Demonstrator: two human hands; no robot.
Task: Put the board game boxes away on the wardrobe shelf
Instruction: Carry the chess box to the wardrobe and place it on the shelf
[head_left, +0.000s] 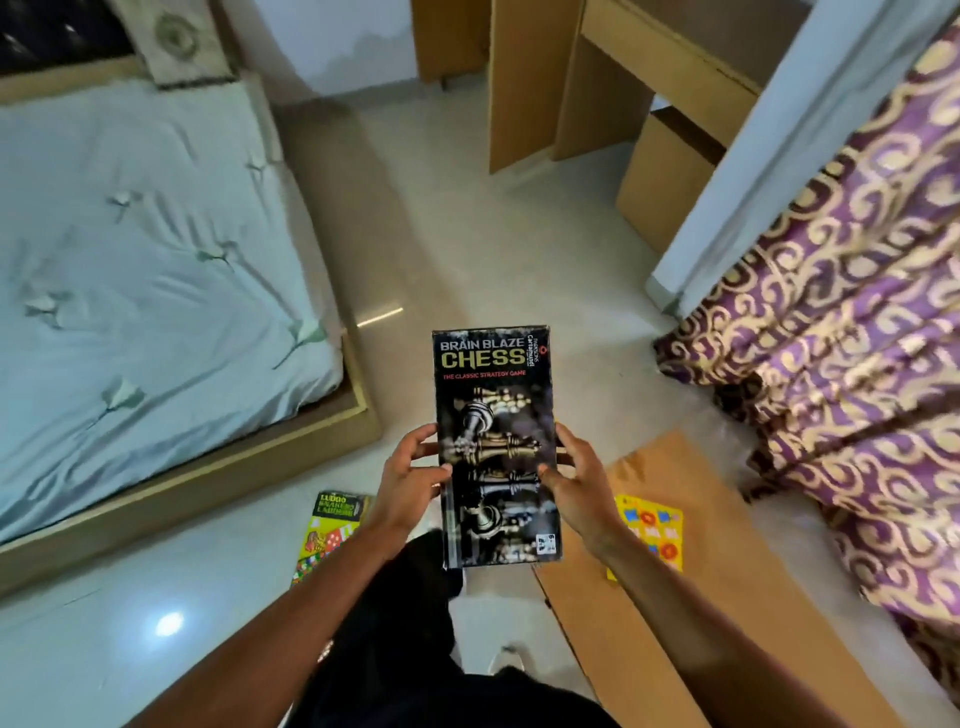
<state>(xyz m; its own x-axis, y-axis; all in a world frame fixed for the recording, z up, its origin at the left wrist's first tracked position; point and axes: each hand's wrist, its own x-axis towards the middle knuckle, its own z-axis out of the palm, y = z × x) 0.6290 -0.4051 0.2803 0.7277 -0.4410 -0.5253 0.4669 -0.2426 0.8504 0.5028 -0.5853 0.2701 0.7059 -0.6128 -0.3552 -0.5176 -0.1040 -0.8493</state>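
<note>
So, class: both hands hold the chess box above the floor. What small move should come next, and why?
Probably step forward, carrying the chess box toward the wooden unit ahead, likely the wardrobe, though its inside is not in view. The left hand and right hand grip the box's long edges and it is off the floor, so nothing is left to pick up.
</note>
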